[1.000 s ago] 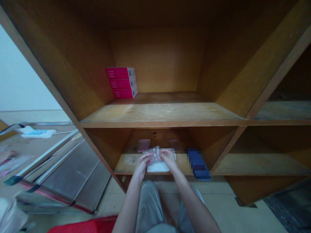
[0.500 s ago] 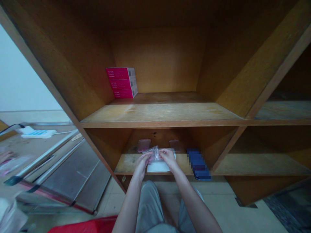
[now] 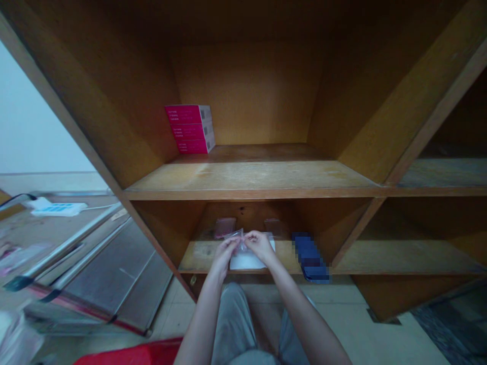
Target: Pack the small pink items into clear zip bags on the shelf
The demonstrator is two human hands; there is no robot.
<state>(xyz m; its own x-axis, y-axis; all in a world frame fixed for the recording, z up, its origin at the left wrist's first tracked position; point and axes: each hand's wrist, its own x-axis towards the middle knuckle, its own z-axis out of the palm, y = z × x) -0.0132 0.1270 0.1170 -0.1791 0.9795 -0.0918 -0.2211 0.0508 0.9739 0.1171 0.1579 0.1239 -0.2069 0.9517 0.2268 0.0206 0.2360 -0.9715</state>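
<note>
Both hands are together over a white sheet or pad (image 3: 247, 261) on the lower shelf. My left hand (image 3: 225, 249) pinches a small clear plastic bag (image 3: 236, 236) from its left side. My right hand (image 3: 260, 244) has its fingers closed at the bag's right edge, close to the left fingertips. What lies inside the bag is too small to make out. Behind the hands are a pinkish clear packet (image 3: 225, 226) on the left and a clear packet or case (image 3: 272, 226) on the right.
A dark blue pixelated object (image 3: 310, 257) overhangs the lower shelf's front edge. Pink boxes (image 3: 188, 130) are stacked on the upper shelf (image 3: 247, 175). To the left, a metal-framed table (image 3: 114, 263) holds a white power strip (image 3: 57, 208). Something red (image 3: 133, 352) lies on the floor.
My right hand has shifted slightly left, bringing its fingertips closer to the left ones. The bag between them now looks narrower. The left hand has barely moved.
</note>
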